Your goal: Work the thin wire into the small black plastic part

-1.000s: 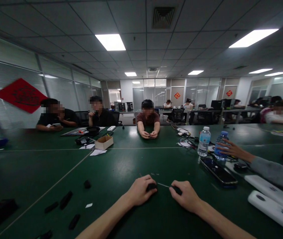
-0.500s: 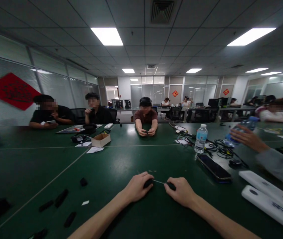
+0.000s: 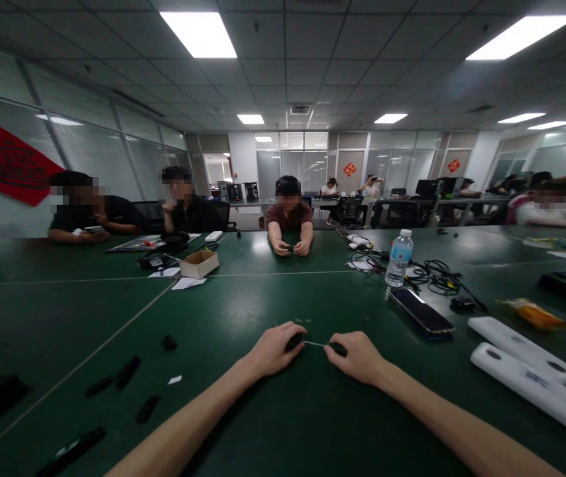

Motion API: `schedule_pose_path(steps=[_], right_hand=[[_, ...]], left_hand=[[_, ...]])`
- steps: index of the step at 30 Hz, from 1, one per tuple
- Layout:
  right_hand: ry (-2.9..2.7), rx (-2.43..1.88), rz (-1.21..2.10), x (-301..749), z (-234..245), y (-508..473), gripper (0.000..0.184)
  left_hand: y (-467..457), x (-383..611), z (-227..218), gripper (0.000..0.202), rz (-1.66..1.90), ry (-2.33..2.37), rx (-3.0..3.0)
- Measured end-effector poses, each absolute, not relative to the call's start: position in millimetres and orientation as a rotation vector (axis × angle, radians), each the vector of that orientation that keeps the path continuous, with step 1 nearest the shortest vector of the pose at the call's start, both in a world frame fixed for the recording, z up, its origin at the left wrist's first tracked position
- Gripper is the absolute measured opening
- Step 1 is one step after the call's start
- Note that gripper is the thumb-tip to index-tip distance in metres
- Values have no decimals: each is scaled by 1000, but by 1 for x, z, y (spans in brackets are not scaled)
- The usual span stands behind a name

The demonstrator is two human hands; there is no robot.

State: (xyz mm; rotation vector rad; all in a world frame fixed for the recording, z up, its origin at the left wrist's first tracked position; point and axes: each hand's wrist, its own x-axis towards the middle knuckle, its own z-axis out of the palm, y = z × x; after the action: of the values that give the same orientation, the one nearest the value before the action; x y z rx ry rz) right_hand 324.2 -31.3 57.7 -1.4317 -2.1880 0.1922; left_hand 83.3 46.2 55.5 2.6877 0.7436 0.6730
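Observation:
Both my hands rest on the green table (image 3: pixel 243 311) in front of me. My left hand (image 3: pixel 276 348) is closed round a small black piece (image 3: pixel 293 342). My right hand (image 3: pixel 357 356) is closed round a second small black piece (image 3: pixel 338 349). A thin pale strand (image 3: pixel 314 344) runs between the two pieces, and the hands are a short gap apart. Several loose black pieces (image 3: pixel 128 372) lie on the table to my left.
A phone (image 3: pixel 421 311), a water bottle (image 3: pixel 399 258), tangled black cables (image 3: pixel 437 276) and two long white cases (image 3: pixel 526 371) lie to my right. A cardboard box (image 3: pixel 199 264) sits further back on the left. Several people sit along the far side.
The person's hand at my right lifted the blue bottle off the table and both have left the view. My view has tilted up slightly; my hands keep their grip.

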Motion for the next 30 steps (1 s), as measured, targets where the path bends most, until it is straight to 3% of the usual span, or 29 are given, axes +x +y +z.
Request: schedule_pose_path(steps=[30], right_hand=[[-2164,-1463,281,326,54,-30,32]], left_hand=[[45,83,59,38,628,800,2728]])
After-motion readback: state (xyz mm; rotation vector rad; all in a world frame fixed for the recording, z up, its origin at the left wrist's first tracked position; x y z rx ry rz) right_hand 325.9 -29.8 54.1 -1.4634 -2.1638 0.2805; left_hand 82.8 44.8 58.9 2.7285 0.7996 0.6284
